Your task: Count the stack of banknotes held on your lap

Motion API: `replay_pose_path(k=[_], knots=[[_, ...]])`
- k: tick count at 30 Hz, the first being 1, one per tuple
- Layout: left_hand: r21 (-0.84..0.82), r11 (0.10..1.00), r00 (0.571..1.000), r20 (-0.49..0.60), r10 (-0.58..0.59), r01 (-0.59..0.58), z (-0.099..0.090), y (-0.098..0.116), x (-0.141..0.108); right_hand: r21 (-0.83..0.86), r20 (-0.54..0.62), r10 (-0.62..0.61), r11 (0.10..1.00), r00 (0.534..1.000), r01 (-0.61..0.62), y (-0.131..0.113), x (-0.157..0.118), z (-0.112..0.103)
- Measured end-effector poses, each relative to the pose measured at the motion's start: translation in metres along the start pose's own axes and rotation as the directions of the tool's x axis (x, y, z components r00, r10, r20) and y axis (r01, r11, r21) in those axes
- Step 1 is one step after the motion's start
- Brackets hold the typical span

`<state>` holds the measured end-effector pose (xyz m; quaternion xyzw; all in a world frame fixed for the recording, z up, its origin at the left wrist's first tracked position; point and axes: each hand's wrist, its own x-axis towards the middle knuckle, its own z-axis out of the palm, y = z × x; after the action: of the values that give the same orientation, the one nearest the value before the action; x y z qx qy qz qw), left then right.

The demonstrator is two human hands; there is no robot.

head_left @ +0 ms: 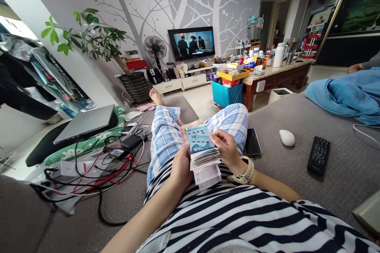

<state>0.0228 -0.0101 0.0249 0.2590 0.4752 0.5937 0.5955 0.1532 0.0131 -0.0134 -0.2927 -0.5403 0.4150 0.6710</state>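
A thick wad of banknotes [205, 158] is held over my lap between both hands. Blue-green notes marked 10 show on top, and pale purplish ends fan out toward my belly. Some pinkish notes stick out at the far left of the wad. My left hand [181, 166] grips its left side, with the thumb along the edge and the other fingers hidden beneath. On the right side, my right hand [228, 150] pinches the upper blue-green notes between thumb and fingers. A beige watch [245, 172] is on my right wrist.
Right of my legs lie a phone [253, 142], a white mouse [286, 138] and a black remote [318, 155]. At left, tangled cables [118, 166] lie near a laptop [86, 122] on a green cushion. Ahead stands a cluttered coffee table [276, 73]; another person's hand shows at far right.
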Motion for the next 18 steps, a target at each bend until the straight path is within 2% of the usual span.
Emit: replay_pose_path(k=[18], knots=[[-0.026, 1.000, 0.999, 0.050, -0.011, 0.012, 0.0005, -0.0016, 0.0028, 0.002, 0.004, 0.003, 1.000, 1.000, -0.003, -0.0033, -0.0014, 0.0006]])
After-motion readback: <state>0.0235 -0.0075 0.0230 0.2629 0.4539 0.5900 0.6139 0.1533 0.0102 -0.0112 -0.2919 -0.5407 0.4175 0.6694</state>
